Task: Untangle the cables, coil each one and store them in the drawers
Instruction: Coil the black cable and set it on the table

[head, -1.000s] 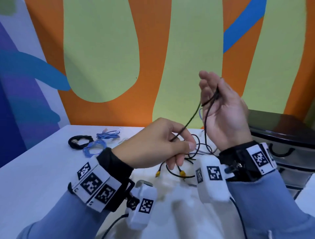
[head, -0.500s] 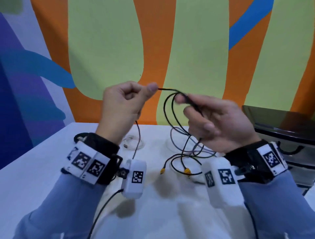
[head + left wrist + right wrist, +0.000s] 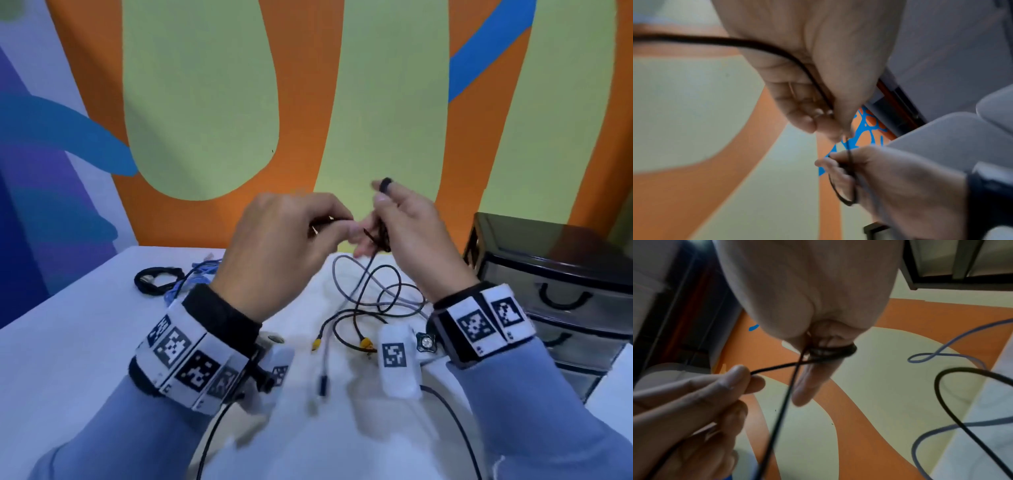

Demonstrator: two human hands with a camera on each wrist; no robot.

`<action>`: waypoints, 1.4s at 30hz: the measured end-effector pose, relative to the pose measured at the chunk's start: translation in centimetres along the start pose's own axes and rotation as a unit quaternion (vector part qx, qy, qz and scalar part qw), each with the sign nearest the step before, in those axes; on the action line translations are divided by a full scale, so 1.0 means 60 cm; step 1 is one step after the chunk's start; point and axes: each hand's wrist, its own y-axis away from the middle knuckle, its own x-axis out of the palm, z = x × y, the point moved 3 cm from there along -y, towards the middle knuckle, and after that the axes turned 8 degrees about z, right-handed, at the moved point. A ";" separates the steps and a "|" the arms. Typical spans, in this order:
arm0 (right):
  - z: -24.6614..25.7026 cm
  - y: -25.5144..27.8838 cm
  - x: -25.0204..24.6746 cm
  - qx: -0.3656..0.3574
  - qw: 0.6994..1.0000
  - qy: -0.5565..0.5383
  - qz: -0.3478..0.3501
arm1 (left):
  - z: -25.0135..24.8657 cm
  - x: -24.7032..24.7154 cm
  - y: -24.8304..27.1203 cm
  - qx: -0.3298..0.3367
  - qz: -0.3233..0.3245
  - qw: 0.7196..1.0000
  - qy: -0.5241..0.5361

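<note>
Black cable mid-coil above table: right hand has turns wound round its fingers, left hand pinches the free strand. Next: keep winding w/ steady tension, then to drawers at right.

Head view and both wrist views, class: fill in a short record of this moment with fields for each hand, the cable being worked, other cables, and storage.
left hand: pinches the black cable
right hand: holds the black cable, wound in loops round its fingers
loose cables: grey cable tangled with black one on the white table
set aside: black coil, blue cable, far left
storage: dark drawer unit, drawers closed
</note>
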 end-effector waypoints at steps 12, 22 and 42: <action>0.031 0.028 0.016 0.036 0.863 -0.446 0.235 | 0.072 0.021 -0.002 -0.128 0.001 0.991 0.033; 0.010 0.000 0.018 -0.059 0.980 -0.184 -0.038 | 0.008 0.049 0.006 -0.081 0.156 0.982 0.070; 0.012 0.000 -0.005 -0.083 0.885 -0.457 0.023 | 0.020 0.085 0.014 -0.163 0.197 0.948 0.189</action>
